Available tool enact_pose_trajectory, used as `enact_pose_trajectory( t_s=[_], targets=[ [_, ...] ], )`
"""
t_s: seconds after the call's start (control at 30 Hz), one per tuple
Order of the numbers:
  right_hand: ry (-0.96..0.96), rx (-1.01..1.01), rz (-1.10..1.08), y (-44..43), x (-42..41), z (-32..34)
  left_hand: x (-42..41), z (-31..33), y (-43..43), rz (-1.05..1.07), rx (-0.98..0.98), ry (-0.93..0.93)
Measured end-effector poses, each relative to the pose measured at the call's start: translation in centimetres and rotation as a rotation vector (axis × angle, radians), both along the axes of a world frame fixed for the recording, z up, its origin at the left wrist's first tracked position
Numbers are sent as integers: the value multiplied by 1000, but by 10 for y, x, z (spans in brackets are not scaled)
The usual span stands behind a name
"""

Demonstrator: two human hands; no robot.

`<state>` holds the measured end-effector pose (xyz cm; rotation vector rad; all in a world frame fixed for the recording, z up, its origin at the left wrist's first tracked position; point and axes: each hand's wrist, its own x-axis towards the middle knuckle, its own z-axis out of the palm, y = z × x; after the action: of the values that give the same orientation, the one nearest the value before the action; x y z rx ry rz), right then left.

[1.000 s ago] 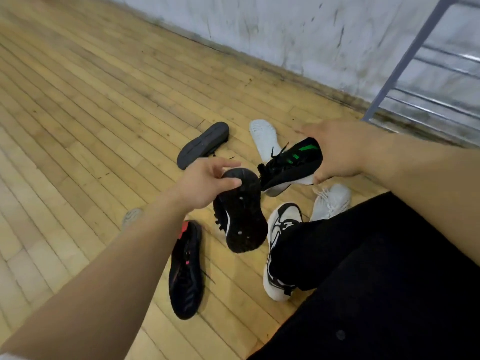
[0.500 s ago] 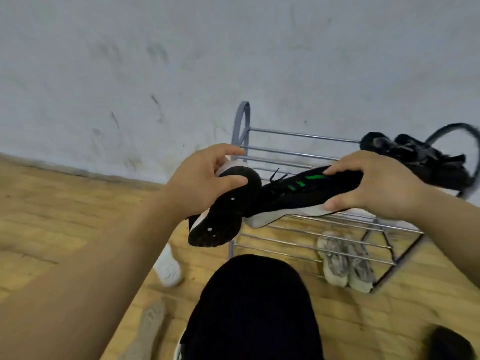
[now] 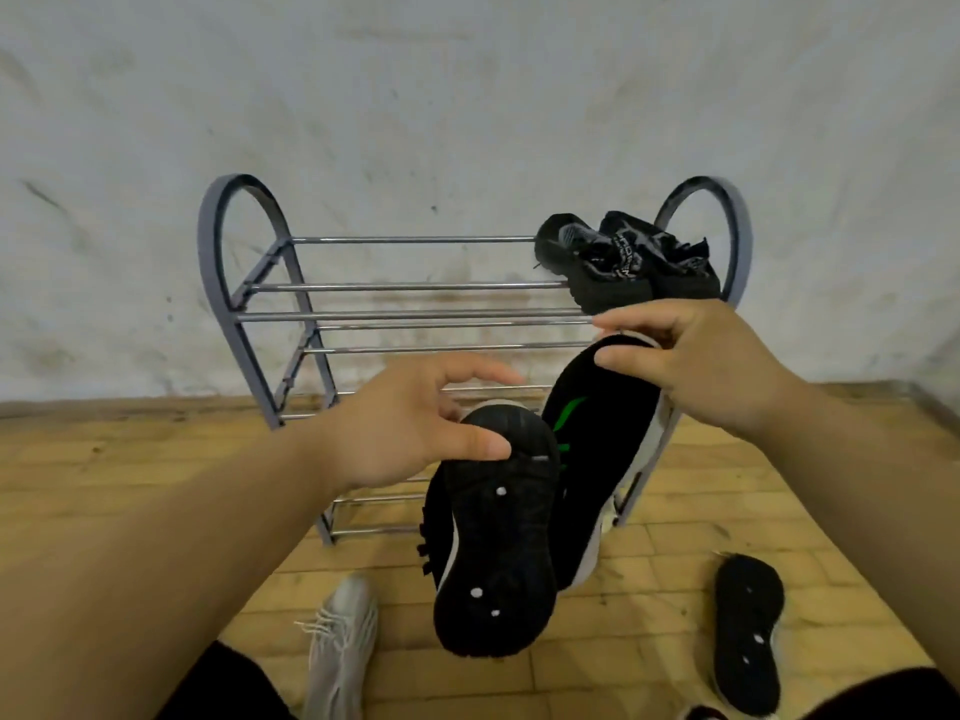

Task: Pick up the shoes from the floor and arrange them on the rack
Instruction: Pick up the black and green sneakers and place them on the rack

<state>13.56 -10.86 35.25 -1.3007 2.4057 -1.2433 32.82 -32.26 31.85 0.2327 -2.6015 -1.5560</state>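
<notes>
Left hand (image 3: 410, 423) grip pinches black shoe (image 3: 493, 537) at one end, sole toward camera. Right hand (image 3: 711, 366) grip holds green-marked shoe (image 3: 597, 433) by end. Both hang before rack (image 3: 249, 314); black pair (image 3: 623, 262) on top tier. Grey shoe (image 3: 343, 641), black shoe on floor (image 3: 748, 626).

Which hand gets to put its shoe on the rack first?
Probably the right hand. Its green-striped shoe already reaches up near the rack bars, beside the black pair. The left hand holds its shoe lower, sole toward the camera.
</notes>
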Motion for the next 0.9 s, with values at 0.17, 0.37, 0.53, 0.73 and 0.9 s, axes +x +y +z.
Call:
enact_pose_trajectory(
  t_s=[0.17,0.37,0.53,0.73,0.9],
  targets=[
    [-176,-237,35,-27,1,6,-14,-7,7,-98,99,-34],
    [-313,-361,35,-51,3,1,-31,-12,4,-122,161,-45],
    [-65,-277,-30,-52,9,6,-27,-7,-8,29,186,6],
    [-256,-56,270,-42,27,-11,-12,7,-24,326,267,230],
    [-349,103,373,-43,43,-26,-13,13,-31,513,547,391]
  ],
)
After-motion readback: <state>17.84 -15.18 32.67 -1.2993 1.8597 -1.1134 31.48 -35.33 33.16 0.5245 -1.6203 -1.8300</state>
